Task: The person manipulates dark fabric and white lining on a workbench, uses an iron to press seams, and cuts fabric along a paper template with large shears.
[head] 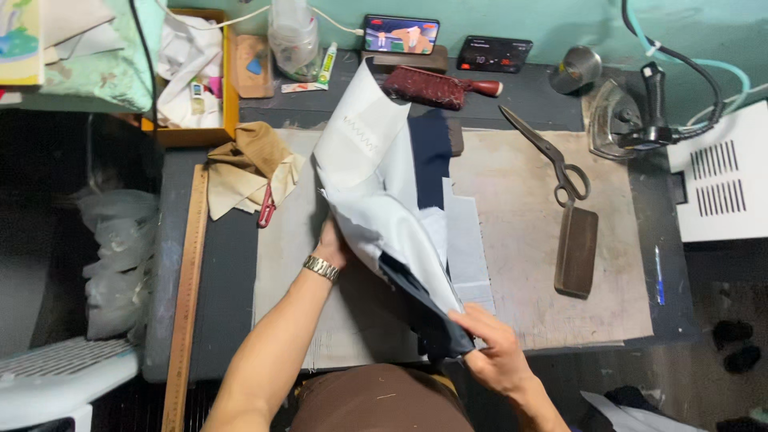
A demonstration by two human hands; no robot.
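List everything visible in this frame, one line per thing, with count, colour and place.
fabric piece: 1, pale grey with navy underside, held up over the pad
pressing pad: 1, beige, centre of the table
scissors: 1, dark metal, on the pad, right
wooden block: 1, dark brown, below the scissors
iron: 1, grey and black, back right
brush: 1, dark red, back centre
phone: 1, screen lit, against the wall
wooden ruler: 1, tan, left table edge
tan cloth: 1 pile, left of the pad
left hand: on the fabric, wristwatch on the wrist
right hand: pinching the fabric's lower navy edge
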